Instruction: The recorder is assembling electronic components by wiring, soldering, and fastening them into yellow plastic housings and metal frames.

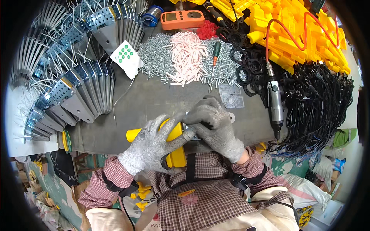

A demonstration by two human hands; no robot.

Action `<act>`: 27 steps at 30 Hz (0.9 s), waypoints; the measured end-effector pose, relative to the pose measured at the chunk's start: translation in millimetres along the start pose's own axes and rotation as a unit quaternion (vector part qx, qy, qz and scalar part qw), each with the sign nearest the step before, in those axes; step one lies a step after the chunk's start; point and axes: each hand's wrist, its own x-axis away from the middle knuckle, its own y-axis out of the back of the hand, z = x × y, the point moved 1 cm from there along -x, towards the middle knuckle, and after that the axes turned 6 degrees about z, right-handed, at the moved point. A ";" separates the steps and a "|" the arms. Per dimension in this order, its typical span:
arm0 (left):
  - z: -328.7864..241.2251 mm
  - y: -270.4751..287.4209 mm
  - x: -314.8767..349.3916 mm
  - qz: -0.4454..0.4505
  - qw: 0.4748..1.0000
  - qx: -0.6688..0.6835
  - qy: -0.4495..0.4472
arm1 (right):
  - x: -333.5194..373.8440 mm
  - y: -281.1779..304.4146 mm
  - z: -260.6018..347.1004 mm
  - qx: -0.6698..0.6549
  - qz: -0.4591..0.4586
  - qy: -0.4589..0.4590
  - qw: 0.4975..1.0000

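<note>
Near edge: both hands gloved in grey, at the bench's near side. Left hand (148,142) is half-curled around a yellow moulded plastic part (176,157), thumb pointing right, fingers across the top; it has hold of it. The part sits at the near edge of the dark grey flat bench (131,104), mostly under that hand. Right hand (215,125) is at the part's right side, fingers bunched and bent, tips close to the left hand's. Can't tell if it's pinching something small.

Near left: tool with yellow-green handles (67,140) at the bench edge.

Mid right: silver-and-black cylindrical power driver (275,102), red coiled hose (271,29) leading far. Right of it, heap of black cables (316,104). Left of it, black plastic rings (250,79) and small clear plastic pieces (231,96).

Mid left: fanned rows of grey metal plates (79,102) with white wires.

Farther, centre: 2 patches of silver screws (156,54) with pale pink small sticks (188,54) between. Green-and-red-handled screwdriver (216,52) lies on the right patch. White sheet with green dots (125,57) left of them.

Far: orange handheld meter (182,19), blue wire spool (152,16) to its left, yellow plastic pile (296,34) far right.
</note>
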 end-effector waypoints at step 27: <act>-7.2 -7.2 -0.3 0.000 1.000 0.013 0.014 | -28.9 80.0 -40.3 0.482 0.100 -0.203 0.846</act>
